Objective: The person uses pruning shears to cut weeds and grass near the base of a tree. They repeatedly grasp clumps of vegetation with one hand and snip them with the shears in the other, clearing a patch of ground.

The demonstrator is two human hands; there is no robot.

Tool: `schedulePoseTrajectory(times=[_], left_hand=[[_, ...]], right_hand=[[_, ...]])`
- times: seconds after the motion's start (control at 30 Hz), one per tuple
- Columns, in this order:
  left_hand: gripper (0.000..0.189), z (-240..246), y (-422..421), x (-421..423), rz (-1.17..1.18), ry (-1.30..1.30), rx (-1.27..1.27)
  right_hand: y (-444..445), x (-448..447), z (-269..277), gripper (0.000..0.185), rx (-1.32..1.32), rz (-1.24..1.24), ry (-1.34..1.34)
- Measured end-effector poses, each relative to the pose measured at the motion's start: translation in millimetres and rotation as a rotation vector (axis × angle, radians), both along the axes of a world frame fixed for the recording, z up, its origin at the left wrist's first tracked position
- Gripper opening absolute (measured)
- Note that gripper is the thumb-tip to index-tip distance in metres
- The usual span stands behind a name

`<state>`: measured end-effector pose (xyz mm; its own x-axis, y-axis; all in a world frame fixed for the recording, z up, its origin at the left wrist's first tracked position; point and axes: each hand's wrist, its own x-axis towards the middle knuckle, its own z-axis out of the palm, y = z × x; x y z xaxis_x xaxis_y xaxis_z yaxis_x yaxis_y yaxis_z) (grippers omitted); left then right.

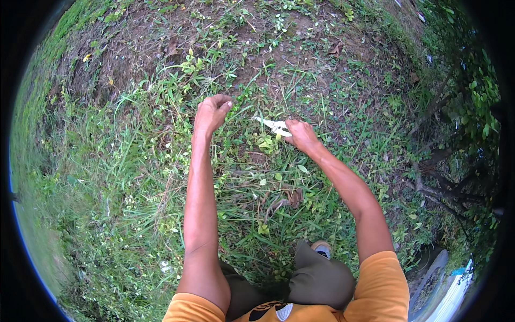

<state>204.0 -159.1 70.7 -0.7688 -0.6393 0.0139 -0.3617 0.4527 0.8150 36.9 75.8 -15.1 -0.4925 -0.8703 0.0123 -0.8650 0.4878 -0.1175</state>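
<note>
My right hand point(302, 136) grips a small pair of garden snips point(277, 126) with pale handles. Their narrow tip points left, among grass blades and low weeds. To the left and slightly farther out, my left hand point(212, 114) is curled, thumb and fingers drawn together just above the greenery. No object shows in it, though its palm side is hidden. Short leafy weeds point(265, 143) grow below the snips. Green sprigs point(240, 97) stand close by the left thumb.
Grass and weeds point(132, 161) cover much of the ground, with bare soil point(305, 24) farther out. Dry brown leaves point(295, 197) lie nearer me. A bush with bare branches point(438, 191) rises at right. My bent knee point(322, 283) and shoe point(322, 248) are at the bottom.
</note>
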Motion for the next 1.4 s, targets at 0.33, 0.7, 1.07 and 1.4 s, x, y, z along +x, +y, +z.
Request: schedulePoseTrajectory(times=[0.33, 0.7, 1.07, 1.4], left_hand=[[0.031, -7.0, -3.9, -8.3, 0.072, 0.063, 0.021], [0.029, -2.7, -7.6, -6.2, 0.086, 0.112, 0.006], [0.025, 2.2, -22.2, -5.0, 0.305, 0.484, 0.187], [0.023, 8.4, -38.0, -1.1, 0.346, 0.771, 0.261]], right_hand=[[17.1, 7.3, 19.9, 0.068, -0.003, 0.098, 0.255], [-48.3, 4.0, 17.2, 0.042, 0.074, 0.066, 0.059], [-4.0, 8.1, 24.4, 0.073, -0.046, -0.183, -0.046], [-4.0, 56.1, 53.5, 0.091, 0.157, 0.072, -0.595]])
